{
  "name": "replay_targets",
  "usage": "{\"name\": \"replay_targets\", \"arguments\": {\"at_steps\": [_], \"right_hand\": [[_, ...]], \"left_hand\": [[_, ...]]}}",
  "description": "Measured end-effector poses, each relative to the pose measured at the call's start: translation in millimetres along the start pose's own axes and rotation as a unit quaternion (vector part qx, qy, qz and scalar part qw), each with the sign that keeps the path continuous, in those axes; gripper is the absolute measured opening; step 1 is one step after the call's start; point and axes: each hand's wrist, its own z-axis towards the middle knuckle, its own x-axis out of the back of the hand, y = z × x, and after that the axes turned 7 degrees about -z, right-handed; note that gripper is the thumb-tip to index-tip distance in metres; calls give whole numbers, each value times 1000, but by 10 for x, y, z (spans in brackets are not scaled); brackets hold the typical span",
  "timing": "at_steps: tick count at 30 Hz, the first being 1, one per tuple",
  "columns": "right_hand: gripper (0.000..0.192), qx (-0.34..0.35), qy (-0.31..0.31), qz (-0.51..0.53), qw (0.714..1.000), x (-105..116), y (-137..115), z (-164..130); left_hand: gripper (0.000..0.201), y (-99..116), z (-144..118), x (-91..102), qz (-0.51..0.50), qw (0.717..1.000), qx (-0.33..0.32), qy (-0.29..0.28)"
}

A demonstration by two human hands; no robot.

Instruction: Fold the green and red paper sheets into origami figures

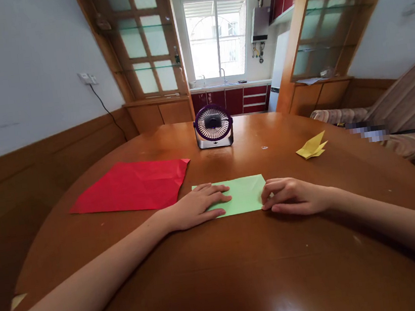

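Green paper [244,194], folded to a flat rectangle, lies mid-surface [223,276] between both hands. Left hand [195,207]: fingers together, pressed flat on its left end. Right hand [293,196]: fingers curled, tips at the right edge. Crease well: hold 1 end pinned, run fingertips along the fold. Paper thin, matte; wood glossy. Red sheet [131,187] to the left, yellow folded piece [311,147] to the right, small fan [213,125] behind.

A pale green folded paper [243,194] lies near the table's front edge. A red sheet [131,187] lies toward the left edge, a yellow folded paper shape [312,146] toward the right. The fan [213,125] is dark purple. The table [223,276] is glossy reddish-brown wood.
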Motion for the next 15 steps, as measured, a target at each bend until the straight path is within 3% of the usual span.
{"name": "replay_targets", "arguments": {"at_steps": [10,15], "right_hand": [[40,-72,-15,96,993,182,100,-201],[48,-96,74,147,982,150,138,-217]], "left_hand": [[39,26,-7,-4,13,1000,10,0],[35,81,50,-45,21,999,23,33]]}}
